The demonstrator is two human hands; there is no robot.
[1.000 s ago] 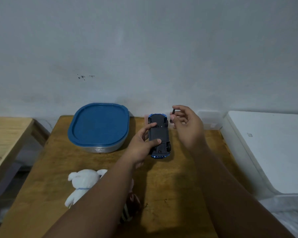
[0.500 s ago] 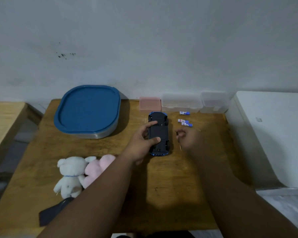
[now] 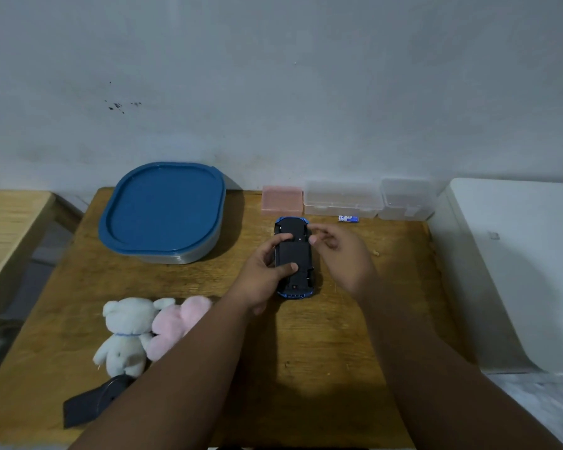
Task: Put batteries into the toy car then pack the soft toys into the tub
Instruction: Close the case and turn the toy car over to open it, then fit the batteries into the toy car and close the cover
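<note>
Toy car (image 3: 294, 258) lies upside down on the wooden worktop (image 3: 306, 352), its black underside up and its blue body showing only at the two ends. It sits near the middle of the back half, nose toward the wall. The left hand (image 3: 263, 277) grips it from the left side, thumb pressed on the underside near the middle and forefinger reaching over the front part. The right hand (image 3: 342, 254) hovers just right of the car's front end, its fingers (image 3: 316, 237) loosely curled with the tips close together; the blur hides whether they pinch anything.

One battery (image 3: 348, 218), blue and white, lies on the worktop behind the right hand, just in front of a row of small boxes against the wall: a pink box (image 3: 281, 200) and two clear boxes (image 3: 342, 199).

Left of the car stands the tub (image 3: 189, 253), its blue lid (image 3: 163, 206) on. Nearer the person, at the left, a white soft toy (image 3: 126, 332) and a pink soft toy (image 3: 176, 323) lie touching, the pink one partly hidden by the left forearm. A dark flat thing (image 3: 88, 407) lies just below the white toy.
</note>
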